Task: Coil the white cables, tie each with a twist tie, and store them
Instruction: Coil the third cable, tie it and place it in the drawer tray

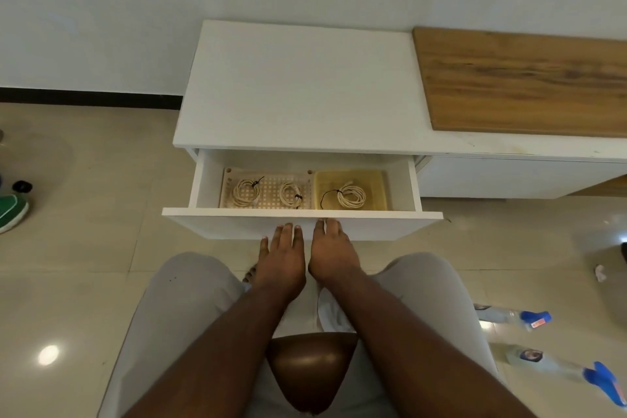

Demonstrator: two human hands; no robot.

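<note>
A white drawer (373, 224) stands pulled out of a low white cabinet (298, 85). Inside, a perforated beige tray (271, 180) holds two coiled white cables (245, 192) (290, 194), each bound with a black twist tie. Beside it, a yellow translucent bin (349, 176) holds a third tied white coil (352, 195). My left hand (281, 256) and my right hand (330, 248) lie side by side against the drawer's front panel, fingers straight, fingertips touching it just below its top edge. Neither hand holds anything.
A wooden board (522, 81) lies on the cabinet top at the right. Two plastic bottles with blue caps (512, 316) (570, 370) lie on the tiled floor at right. A green shoe (12, 212) sits at far left. I sit on a brown stool (312, 363).
</note>
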